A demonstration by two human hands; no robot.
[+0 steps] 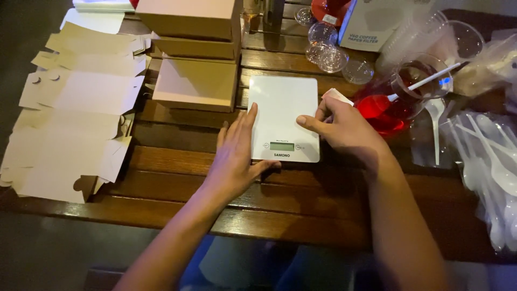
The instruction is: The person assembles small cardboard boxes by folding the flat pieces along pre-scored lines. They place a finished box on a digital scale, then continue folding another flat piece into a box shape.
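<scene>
1. Scale [283,108] is being settled flat on the wooden bench [177,161], between stacked boxes [196,81] and a red jug [385,110].
2. Left hand [234,156] is laid along its left edge, fingers together and flat; right hand [344,129] is pressed at its right edge, thumb on top, fingers curled loosely.
3. A press of the button beside the display is judged to come next.

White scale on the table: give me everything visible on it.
The scale is a flat white slab with rounded corners, smooth and glossy, lying flat on the wooden slat table. A small greenish display sits near its front edge, flanked by two round buttons. Nothing rests on top. The left hand lies along its left edge, and the right hand touches its right edge with the thumb on top.
</scene>
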